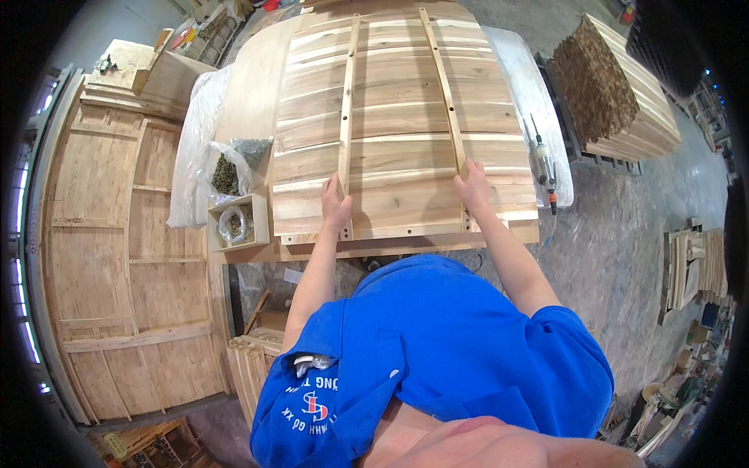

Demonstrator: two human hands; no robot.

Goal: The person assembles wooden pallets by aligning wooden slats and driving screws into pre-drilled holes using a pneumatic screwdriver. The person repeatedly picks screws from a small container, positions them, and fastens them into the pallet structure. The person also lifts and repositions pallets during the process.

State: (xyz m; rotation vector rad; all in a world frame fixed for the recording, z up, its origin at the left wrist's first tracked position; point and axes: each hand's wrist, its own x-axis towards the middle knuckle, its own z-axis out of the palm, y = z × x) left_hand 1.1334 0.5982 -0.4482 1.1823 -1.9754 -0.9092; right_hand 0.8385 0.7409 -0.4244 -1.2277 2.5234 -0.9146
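Observation:
A wide panel of pale wooden boards [402, 168] lies in front of me on a workbench. Two narrow wooden battens run lengthwise over it, the left batten [349, 101] and the right batten [443, 78], both with dark holes along them. My left hand [335, 204] closes its fingers on the near end of the left batten. Around the near end of the right batten, my right hand [473, 189] is closed in the same way. Along the panel's near edge runs a crosswise strip [374, 236] with small holes.
Left of the panel sit an open plastic bag of screws [226, 175] and a small wooden box [261, 222] holding a roll-shaped bundle. A power screwdriver [542, 160] with a cable lies at the right edge. Stacked timber [624, 101] stands farther right; a large framed wooden panel [94, 257] is at left.

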